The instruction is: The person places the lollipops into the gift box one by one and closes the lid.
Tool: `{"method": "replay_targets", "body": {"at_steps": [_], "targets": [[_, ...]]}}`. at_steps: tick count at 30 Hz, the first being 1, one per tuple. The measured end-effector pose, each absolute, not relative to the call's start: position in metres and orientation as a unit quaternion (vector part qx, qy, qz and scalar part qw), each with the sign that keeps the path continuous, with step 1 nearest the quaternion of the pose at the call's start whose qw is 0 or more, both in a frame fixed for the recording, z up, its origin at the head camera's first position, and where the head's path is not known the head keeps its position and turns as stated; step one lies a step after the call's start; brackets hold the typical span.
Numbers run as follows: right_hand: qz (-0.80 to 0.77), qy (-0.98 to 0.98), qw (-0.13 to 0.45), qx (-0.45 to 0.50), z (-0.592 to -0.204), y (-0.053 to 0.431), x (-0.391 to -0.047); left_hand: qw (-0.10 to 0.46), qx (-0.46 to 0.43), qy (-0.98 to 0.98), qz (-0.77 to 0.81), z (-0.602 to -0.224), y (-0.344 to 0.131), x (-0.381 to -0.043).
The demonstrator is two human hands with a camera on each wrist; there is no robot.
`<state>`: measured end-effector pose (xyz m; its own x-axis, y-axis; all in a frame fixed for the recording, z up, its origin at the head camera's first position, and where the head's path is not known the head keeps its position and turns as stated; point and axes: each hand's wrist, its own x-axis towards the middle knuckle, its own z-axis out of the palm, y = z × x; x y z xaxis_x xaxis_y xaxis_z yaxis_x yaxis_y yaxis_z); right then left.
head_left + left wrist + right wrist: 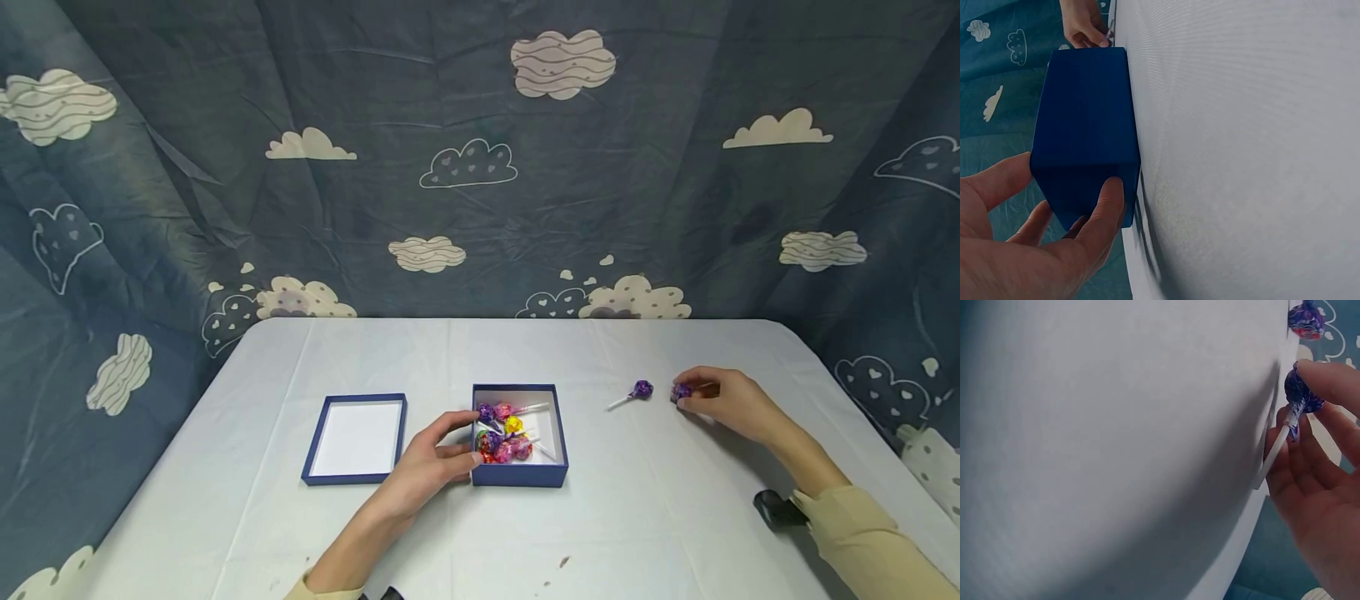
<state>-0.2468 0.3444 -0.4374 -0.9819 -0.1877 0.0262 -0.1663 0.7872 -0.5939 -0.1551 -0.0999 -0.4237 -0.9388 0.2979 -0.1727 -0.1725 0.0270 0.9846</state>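
A blue box with a white inside holds several wrapped lollipops in purple, pink, red and yellow. My left hand grips its left side, thumb by the near corner and a finger at the rim. Seen from the left wrist, the fingers of the left hand curve around that end of the box. Further right, my right hand pinches a purple lollipop by its wrapped head, the white stick pointing down toward the tablecloth. Another purple lollipop lies between the box and this hand.
The blue-rimmed lid, white inside, lies left of the box. A white cloth covers the table. Behind it hangs a dark curtain with cloud prints.
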Motion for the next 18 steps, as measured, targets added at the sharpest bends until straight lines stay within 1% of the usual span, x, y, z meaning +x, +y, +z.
{"method": "replay_targets", "body": {"at_steps": [18], "targets": [[-0.307,0.946,-0.01,-0.105,-0.412,0.325,-0.227,0.159,0.053,0.701,0.693,-0.425,-0.1,-0.155]]}}
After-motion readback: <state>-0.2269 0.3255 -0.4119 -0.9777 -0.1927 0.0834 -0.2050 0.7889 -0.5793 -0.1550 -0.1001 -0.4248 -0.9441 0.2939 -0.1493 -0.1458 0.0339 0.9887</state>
